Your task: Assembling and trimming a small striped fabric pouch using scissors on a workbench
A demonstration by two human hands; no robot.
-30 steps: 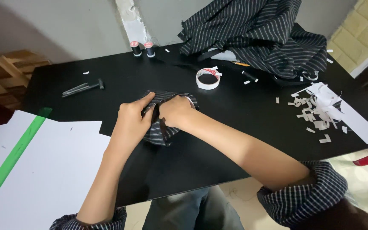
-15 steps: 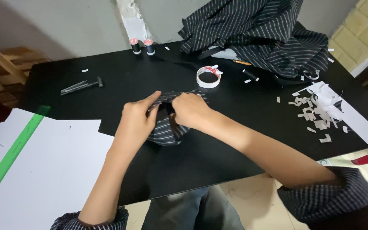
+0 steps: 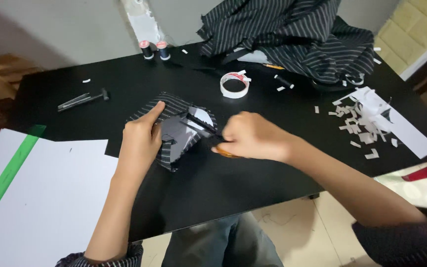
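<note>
Since half a second ago: right hand [image 3: 253,141] pulled off the fabric toward centre-right of frame, now closed around an orange-handled tool [image 3: 226,152], exact kind hard to tell, dark tip reaching back toward the work. Left hand [image 3: 142,138] shifted onto the left edge of the striped fabric piece [image 3: 171,123], fingers together and pressing flat, thumb stretched up along the cloth. Fabric now opened out at centre of frame, a dark glossy insert [image 3: 181,134] showing on top.

Risks, judged: tool tip close to the pinning fingers, so a slip could nick them. Light hold on one side only, so cloth could skid or bunch on the smooth top. Glossy insert could shift off line under the tool.

Surface: black table [image 3: 273,173], matte. Tape roll [image 3: 234,85] upper centre; two thread spools [image 3: 154,50] at the back edge; dark metal tool [image 3: 82,100] upper left; white paper scraps [image 3: 359,121] scattered right; heap of striped cloth [image 3: 292,39] upper right; white sheets [image 3: 45,198] with a green strip [image 3: 6,183] lower left.

Room: grey wall behind, pale tiled floor below, yellowish brick at upper right corner.
</note>
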